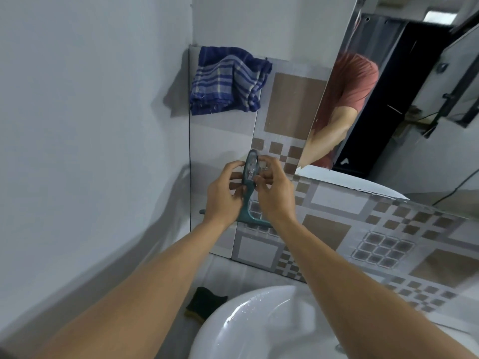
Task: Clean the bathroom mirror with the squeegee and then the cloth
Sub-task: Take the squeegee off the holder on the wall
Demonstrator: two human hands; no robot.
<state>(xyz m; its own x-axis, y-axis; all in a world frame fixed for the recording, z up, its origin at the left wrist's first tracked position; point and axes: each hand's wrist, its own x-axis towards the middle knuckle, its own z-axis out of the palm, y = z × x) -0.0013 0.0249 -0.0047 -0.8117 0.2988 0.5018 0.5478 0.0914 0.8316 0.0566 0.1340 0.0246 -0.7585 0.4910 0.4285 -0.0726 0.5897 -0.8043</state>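
Mirror point(388, 112) at 2 o'clock, above tiled wall point(337, 229). Checked cloth point(228, 84) hangs at 12, untouched. Green squeegee point(248, 193) at centre against tiles; left hand point(224, 195) and right hand point(272, 193) both grasp handle. Advice: unhook gently, then carry blade flat to mirror top.

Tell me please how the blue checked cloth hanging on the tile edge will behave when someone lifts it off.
The blue checked cloth looks soft and floppy: it drapes in folds over the tile edge, so it would probably sag from whichever point is pinched. It seems thin, so likely light. Loose threads along its lower hem suggest that it may snag a little.
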